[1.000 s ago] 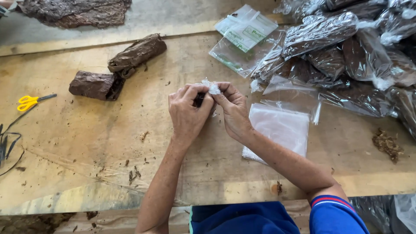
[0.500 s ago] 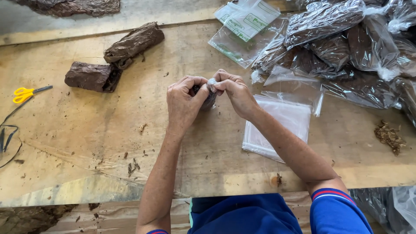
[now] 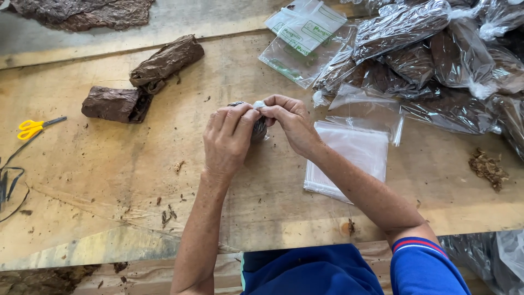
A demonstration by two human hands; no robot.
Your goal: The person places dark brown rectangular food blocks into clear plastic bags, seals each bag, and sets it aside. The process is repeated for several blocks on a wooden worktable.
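Mid-table, fingers (image 3: 256, 113) pinch bag (image 3: 260, 127).

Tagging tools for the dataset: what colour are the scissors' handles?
Yellow. The scissors lie at the table's left edge, clearest in the head view.

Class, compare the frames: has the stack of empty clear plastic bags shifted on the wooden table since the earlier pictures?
No. The stack of empty clear plastic bags keeps its place beside the right hand.
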